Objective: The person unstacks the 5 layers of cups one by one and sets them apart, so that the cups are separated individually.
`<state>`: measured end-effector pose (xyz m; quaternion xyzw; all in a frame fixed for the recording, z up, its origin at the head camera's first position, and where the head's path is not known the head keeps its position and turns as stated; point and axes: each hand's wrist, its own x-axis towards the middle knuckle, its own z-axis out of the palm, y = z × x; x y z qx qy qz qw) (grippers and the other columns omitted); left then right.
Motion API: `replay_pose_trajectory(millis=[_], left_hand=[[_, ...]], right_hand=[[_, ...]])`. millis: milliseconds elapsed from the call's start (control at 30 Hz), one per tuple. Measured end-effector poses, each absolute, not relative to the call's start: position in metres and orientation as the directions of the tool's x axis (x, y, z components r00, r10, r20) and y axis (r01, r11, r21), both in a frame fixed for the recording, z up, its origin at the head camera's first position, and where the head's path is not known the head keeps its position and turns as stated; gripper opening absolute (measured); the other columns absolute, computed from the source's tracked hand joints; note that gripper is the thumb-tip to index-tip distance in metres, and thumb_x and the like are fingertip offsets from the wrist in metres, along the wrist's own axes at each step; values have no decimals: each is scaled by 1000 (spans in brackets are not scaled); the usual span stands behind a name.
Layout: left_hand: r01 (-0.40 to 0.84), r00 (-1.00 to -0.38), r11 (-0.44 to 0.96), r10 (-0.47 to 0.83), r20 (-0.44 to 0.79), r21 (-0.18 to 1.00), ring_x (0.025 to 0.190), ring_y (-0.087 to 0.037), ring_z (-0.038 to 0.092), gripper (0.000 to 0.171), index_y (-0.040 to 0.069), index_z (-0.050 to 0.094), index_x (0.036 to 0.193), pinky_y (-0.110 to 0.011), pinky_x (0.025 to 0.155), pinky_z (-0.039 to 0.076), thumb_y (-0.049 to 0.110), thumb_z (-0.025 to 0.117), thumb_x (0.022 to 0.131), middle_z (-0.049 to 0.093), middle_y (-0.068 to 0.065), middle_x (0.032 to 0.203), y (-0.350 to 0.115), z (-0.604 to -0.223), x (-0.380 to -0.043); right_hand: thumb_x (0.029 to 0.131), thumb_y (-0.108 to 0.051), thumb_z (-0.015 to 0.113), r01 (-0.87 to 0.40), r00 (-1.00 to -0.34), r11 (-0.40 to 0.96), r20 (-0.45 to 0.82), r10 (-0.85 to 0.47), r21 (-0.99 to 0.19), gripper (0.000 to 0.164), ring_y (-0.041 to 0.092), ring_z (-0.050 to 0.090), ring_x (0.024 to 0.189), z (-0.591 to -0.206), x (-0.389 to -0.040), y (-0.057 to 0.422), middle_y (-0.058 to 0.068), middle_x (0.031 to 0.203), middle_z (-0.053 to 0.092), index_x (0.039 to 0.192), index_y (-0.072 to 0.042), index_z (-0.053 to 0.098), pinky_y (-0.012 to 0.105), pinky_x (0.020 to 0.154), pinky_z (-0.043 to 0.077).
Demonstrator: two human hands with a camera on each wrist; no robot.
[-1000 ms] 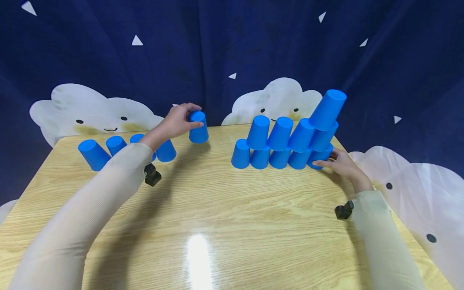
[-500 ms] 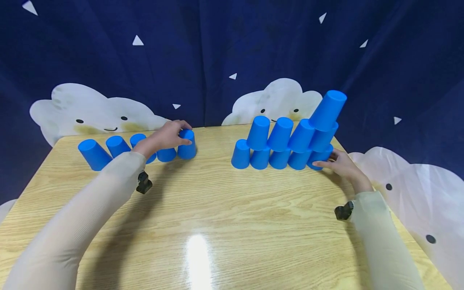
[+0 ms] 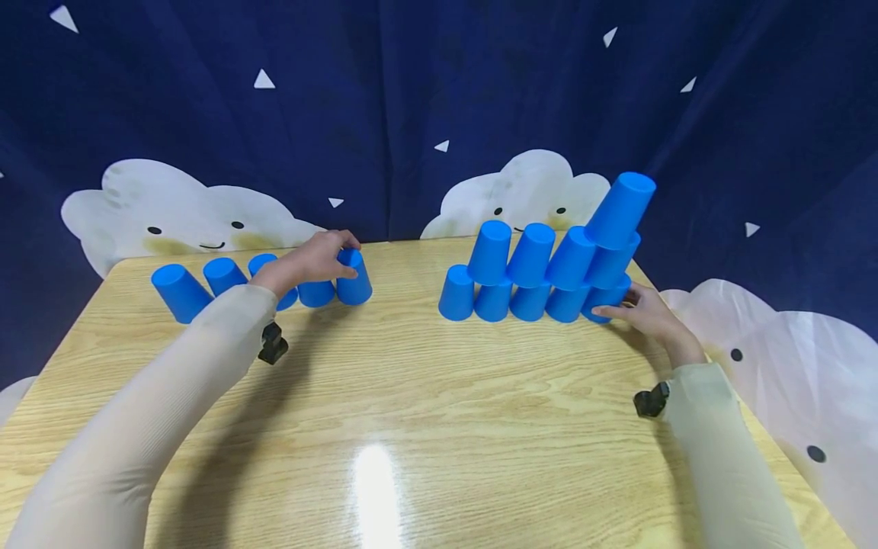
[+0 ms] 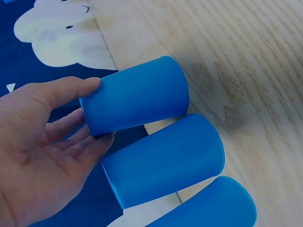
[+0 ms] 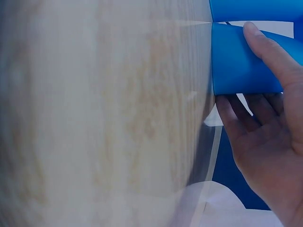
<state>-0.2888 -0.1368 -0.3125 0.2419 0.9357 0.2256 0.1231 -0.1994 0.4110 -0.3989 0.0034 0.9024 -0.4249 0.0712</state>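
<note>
My left hand (image 3: 318, 258) holds an upside-down blue cup (image 3: 355, 278) by its narrow top. In the left wrist view its thumb lies on one side of that cup (image 4: 137, 97) and the fingers on the other. The cup stands on the table at the right end of a row, beside another blue cup (image 3: 316, 293). My right hand (image 3: 648, 309) grips the bottom-row cup (image 3: 604, 301) at the right end of a stack. Its thumb lies across the front of this cup (image 5: 241, 61), with the fingers along the side. One cup (image 3: 620, 210) tops the stack's right end.
The stack has a lower row with a left-end cup (image 3: 456, 293) and an upper row of several cups (image 3: 490, 253). More upside-down cups (image 3: 180, 293) stand in the left row, partly behind my left arm. A dark blue curtain (image 3: 384, 114) hangs behind the wooden table (image 3: 480, 412).
My left hand has brought its cup down and left, from behind the row to the row's right end, where it now stands. My right hand and the stack look unchanged.
</note>
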Motion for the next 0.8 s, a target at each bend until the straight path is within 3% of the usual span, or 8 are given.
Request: replay_pose_trajectory(millis=[433, 800], left_hand=[[446, -850, 737, 527, -18, 508, 133, -40, 39, 55, -7, 43, 140, -46, 108, 37, 18, 65, 96, 42, -25, 142, -124, -296, -290], [539, -818, 619, 547, 178, 572, 132, -28, 45, 49, -1, 50, 136, -35, 110, 37, 23, 65, 97, 51, -15, 139, -71, -270, -282]], right_hand=[[93, -34, 70, 69, -988, 648, -143, -62, -759, 83, 48, 37, 131, -398, -199, 411, 30, 147, 37, 153, 1, 24, 66, 106, 32], [91, -38, 71, 71, -989, 651, -138, -52, -756, 86, 48, 38, 131, -395, -197, 408, 29, 147, 37, 153, 1, 25, 66, 106, 32]])
